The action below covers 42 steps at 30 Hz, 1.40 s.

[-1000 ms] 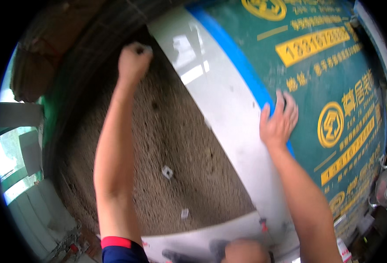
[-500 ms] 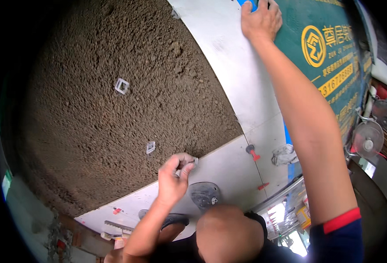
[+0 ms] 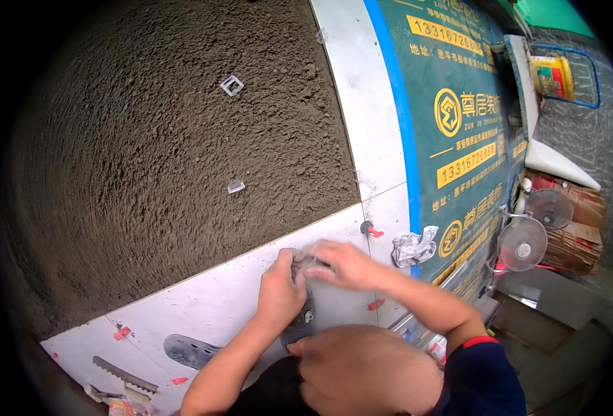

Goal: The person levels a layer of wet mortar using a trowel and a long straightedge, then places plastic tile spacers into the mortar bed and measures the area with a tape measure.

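Observation:
Both hands meet low over the pale tiles (image 3: 216,298), close to where the tiles border the raw mortar bed. My left hand (image 3: 280,286) is closed, its fingertips pinching what seems to be a small clear plastic tile clip, mostly hidden. Against those fingertips my right hand (image 3: 344,265) is pressed, its fingers bent and a little blurred; what it grips I cannot make out. On the brown mortar (image 3: 147,159) lie two loose clear clips, one farther off (image 3: 231,85) and one nearer (image 3: 235,186). More clear clips (image 3: 321,35) sit along the right-hand tile edge.
Red levelling pieces (image 3: 374,230) stand on the tile joints. A crumpled white wad (image 3: 415,246) lies beside the green protective sheet (image 3: 452,76). A notched trowel (image 3: 125,375) rests at lower left, near a grey sandal (image 3: 188,351). Farther right are a fan (image 3: 522,244) and yellow bucket (image 3: 553,78).
My right hand has left the far tile edge near the green sheet and come back to meet the left hand. The left hand has drawn from the mortar's edge over the tiles. The view has shifted.

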Available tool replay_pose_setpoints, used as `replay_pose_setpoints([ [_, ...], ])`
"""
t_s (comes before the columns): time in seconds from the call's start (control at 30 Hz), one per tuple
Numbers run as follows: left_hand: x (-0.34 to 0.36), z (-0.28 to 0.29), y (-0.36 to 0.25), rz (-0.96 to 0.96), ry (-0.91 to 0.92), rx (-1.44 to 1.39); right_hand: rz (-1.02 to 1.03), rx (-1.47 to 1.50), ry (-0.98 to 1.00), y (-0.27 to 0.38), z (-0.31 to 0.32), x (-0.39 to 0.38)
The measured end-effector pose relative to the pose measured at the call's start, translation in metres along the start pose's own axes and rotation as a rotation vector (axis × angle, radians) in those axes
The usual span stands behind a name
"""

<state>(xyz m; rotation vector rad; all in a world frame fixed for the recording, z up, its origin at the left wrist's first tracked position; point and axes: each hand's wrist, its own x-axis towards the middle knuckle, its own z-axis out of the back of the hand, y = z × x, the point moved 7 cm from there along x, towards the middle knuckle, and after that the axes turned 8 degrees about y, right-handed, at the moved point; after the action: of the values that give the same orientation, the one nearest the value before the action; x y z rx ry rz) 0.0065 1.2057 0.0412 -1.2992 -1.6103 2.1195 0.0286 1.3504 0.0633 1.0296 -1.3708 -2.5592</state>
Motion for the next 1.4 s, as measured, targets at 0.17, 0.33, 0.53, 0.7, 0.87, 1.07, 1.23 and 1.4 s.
replay_pose_setpoints([
  [0.17, -0.026, -0.019, 0.024, -0.075, 0.048, -0.029, -0.029, -0.147, -0.018, -0.007, -0.022, -0.028],
  [0.33, -0.032, -0.014, 0.039, -0.038, 0.087, 0.143, -0.102, -0.394, -0.316, -0.032, 0.041, -0.010],
  [0.53, -0.041, -0.018, 0.051, -0.075, 0.151, 0.234, -0.098, -0.563, -0.292, -0.053, 0.026, 0.010],
  [0.7, -0.046, -0.014, 0.054, -0.111, 0.092, 0.237, -0.136, -0.636, -0.242, -0.066, 0.010, 0.015],
  [0.87, -0.046, -0.012, 0.056, -0.126, 0.039, 0.207, -0.067, -0.686, -0.140, -0.058, 0.008, 0.019],
  [1.07, -0.042, -0.013, 0.058, -0.076, 0.059, 0.198, -0.013, -0.755, 0.024, -0.058, 0.010, 0.024],
  [1.23, -0.037, -0.002, 0.052, -0.113, 0.039, 0.205, -0.091, -0.875, 0.218, -0.056, 0.012, 0.039],
  [1.4, -0.005, 0.058, 0.023, -0.268, -0.236, 0.324, -0.089, -0.841, 0.214, -0.053, 0.017, 0.044],
])
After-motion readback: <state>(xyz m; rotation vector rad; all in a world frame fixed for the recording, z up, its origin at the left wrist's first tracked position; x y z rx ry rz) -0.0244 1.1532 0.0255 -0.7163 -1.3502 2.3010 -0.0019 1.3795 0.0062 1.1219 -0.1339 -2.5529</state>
